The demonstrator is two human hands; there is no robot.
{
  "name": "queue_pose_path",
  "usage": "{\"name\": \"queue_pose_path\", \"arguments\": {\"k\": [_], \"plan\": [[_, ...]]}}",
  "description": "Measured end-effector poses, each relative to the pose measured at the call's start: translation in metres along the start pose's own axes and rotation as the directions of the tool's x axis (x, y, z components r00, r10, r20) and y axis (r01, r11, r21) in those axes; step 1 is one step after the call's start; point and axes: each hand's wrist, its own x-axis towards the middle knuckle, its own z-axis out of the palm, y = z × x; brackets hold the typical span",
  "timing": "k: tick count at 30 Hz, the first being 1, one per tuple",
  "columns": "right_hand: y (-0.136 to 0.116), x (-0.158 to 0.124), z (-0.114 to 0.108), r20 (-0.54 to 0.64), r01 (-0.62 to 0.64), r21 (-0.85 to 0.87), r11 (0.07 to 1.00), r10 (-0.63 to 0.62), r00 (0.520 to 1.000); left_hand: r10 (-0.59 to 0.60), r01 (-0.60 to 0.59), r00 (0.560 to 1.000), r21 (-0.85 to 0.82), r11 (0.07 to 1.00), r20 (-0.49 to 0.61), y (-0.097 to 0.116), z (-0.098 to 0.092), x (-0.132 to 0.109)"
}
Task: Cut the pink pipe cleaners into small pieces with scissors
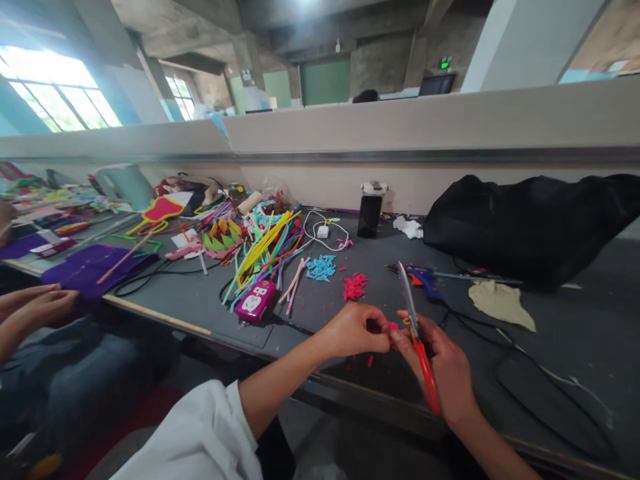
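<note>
My right hand (445, 367) is closed around a pair of scissors (427, 380) with orange-red handles, the blades pointing up and away. My left hand (356, 330) is closed in a pinch, its fingertips meeting those of my right hand. Between them shows a bit of pink pipe cleaner (393, 327), partly covered by the fingers. Just beyond lies a small heap of short pink pieces (355, 286). Next to that heap is a pile of short blue pieces (321, 267). A few loose pink scraps are scattered near the table's front edge.
Left of the piles are a bundle of coloured pipe cleaners (265, 250) and a purple box-like device (256, 302). Farther right lie a blue glue gun (424, 283), its black cord, and a black bag (530, 227). Another person's hands (37, 307) work at far left.
</note>
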Motion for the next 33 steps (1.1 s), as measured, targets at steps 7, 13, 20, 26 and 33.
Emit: {"name": "queue_pose_path", "arguments": {"k": [7, 13, 20, 26, 33], "plan": [[-0.006, 0.004, -0.002, 0.013, 0.0, -0.007, 1.0, 0.0, 1.0, 0.004, -0.01, 0.997, -0.088, 0.996, -0.074, -0.003, 0.007, 0.001], [-0.012, 0.007, 0.0, 0.005, -0.02, 0.007, 1.0, 0.02, 1.0, 0.147, -0.051, 0.919, 0.259, 0.964, -0.366, -0.041, -0.031, 0.026], [-0.013, 0.013, 0.006, -0.031, -0.007, 0.013, 1.0, 0.007, 0.999, 0.093, -0.026, 0.903, 0.161, 0.987, -0.421, -0.033, -0.043, 0.02], [-0.006, 0.017, 0.015, -0.054, 0.009, -0.031, 0.999, -0.01, 0.998, 0.229, -0.218, 0.969, 0.111, 0.97, -0.095, -0.005, -0.019, 0.005], [-0.007, 0.014, 0.017, -0.064, 0.051, -0.044, 0.998, -0.054, 0.996, 0.15, -0.119, 0.978, 0.203, 0.972, -0.147, -0.004, -0.006, 0.002]]}}
